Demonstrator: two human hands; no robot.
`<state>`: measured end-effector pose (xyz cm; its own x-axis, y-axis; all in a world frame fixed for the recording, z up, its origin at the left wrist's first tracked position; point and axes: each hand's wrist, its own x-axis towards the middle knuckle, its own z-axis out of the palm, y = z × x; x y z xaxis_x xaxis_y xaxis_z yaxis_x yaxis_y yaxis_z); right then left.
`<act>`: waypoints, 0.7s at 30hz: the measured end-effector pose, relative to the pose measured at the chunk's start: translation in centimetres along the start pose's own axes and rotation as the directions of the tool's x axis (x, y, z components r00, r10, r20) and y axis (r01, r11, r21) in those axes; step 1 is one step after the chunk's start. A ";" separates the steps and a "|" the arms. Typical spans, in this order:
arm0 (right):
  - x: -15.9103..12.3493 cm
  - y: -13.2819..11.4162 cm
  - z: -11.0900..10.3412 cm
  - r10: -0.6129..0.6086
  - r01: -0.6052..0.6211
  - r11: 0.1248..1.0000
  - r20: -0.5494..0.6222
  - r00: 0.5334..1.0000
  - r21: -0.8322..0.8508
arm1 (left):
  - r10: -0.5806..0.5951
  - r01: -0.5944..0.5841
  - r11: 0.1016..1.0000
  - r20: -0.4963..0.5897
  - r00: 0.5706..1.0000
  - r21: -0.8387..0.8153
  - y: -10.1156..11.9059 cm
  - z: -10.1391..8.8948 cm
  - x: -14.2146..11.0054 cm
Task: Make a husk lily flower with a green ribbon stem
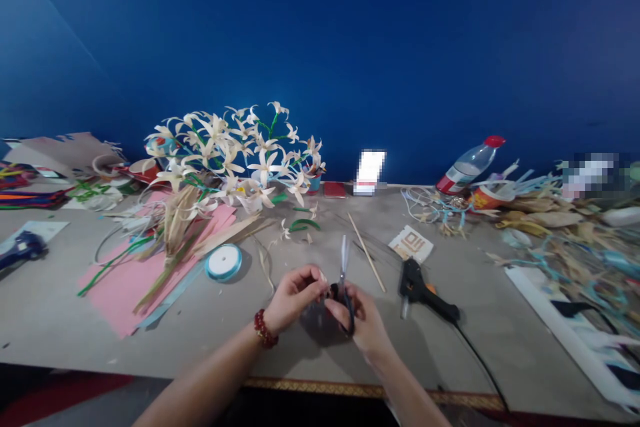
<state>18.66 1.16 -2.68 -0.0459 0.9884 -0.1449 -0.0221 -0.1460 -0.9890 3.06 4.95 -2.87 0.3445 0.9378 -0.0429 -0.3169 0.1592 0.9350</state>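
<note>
At the middle front of the table, my right hand (369,320) is closed around the black handles of a pair of scissors (344,265). The blades point up and away from me and look closed. Just left of it, my left hand (296,295), with a red bead bracelet at the wrist, pinches a small pale piece too blurred to name. The fingertips of both hands nearly meet by the scissor handles. Beyond them lie small green stems (304,224) and a loose pale flower (285,229).
White flowers (265,163) on green stems stand at the back. Left are a blue ribbon spool (223,261), pink paper (113,280) and dried husks (177,220). Right are a wooden stick (367,251), a corded glue gun (425,293), a tilted bottle (467,165) and a white power strip (560,333).
</note>
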 end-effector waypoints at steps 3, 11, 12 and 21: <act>-0.3 0.1 -1.3 -0.005 0.035 0.975 0.133 0.991 -0.222 | 0.025 -0.024 0.999 -0.046 0.999 0.027 0.2 -0.1 0.1; -1.2 0.0 -2.4 -0.035 0.136 0.699 0.156 0.987 -0.702 | 0.111 -0.107 0.982 -0.012 0.994 0.153 0.4 -0.1 0.2; -1.2 0.0 -2.3 -0.047 0.138 0.665 0.143 0.989 -0.734 | 0.116 -0.112 0.981 -0.011 0.993 0.161 0.4 -0.1 0.2; -1.4 -0.3 -2.5 -0.274 0.227 0.435 0.112 0.955 -0.872 | 0.135 -0.133 0.967 0.007 0.991 0.220 -0.2 -0.7 0.2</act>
<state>21.26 -0.07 -2.30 -0.1497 0.9794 0.1354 0.8506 0.1974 -0.4874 2.61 5.32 -3.29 0.3053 0.9484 0.0859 -0.1581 -0.0385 0.9867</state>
